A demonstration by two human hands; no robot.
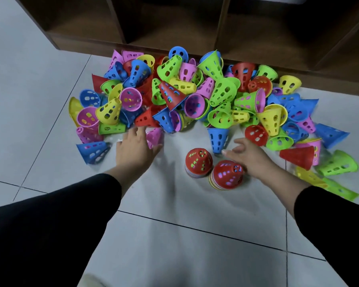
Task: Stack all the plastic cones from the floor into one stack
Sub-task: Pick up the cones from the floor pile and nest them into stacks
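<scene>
From where I stand, nothing here can be read: no words, labels, brand marks or numbers on the cones (187,96), on the floor (39,79) or on the shelf (174,27) behind them.

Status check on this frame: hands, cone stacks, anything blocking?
Left hand open, reaching a pink cone. Right hand open beside two red-topped stacks. Loose pile remains; nothing blocking.

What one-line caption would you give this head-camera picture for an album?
Two hands, left hand and right hand, reach toward a heap of colourful perforated plastic cones beside two short red-topped cone stacks on grey floor tiles.
</scene>
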